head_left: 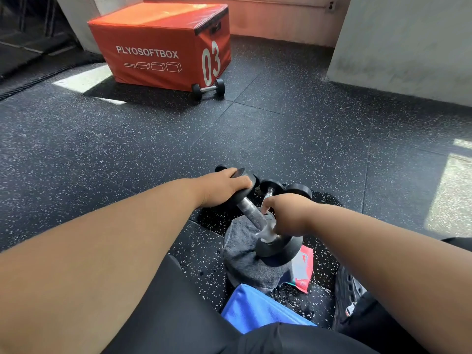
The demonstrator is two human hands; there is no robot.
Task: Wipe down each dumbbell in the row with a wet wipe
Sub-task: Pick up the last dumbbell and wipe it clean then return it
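Left hand (pixel 224 186) grips upper head of tilted dumbbell (pixel 251 213), lower head resting on grey towel (pixel 245 259) on the floor (pixel 281 139); right hand (pixel 286 213) pinches white wipe (pixel 265 235) round the handle.

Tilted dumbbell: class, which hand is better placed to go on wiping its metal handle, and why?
The right hand, probably. It already pinches the wet wipe against the low end of the tilted dumbbell handle. The left hand grips the raised head, steadying it, and holds no wipe.
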